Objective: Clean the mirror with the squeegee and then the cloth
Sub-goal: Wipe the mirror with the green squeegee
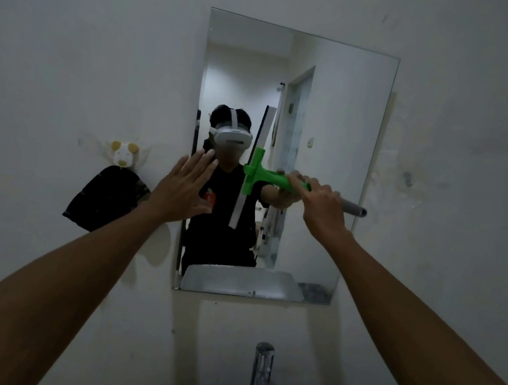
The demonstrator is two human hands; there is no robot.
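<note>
Right hand (323, 206) closed around green plastic squeegee (259, 175), left hand (184, 188) open flat at frameless rectangular wall mirror (334, 106) edge: risks fingerprints, streaks if tilted blade lifts.

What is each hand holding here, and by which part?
The right hand grips the squeegee by its green handle. The left hand holds nothing; it is open at the mirror's left edge.

Green squeegee (256, 173) against wall mirror (334, 106)

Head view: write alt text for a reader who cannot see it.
The right hand holds a green squeegee against a wall mirror, blade nearly vertical. The open left hand rests at the mirror's left edge; a dark cloth hangs beside it.
</note>
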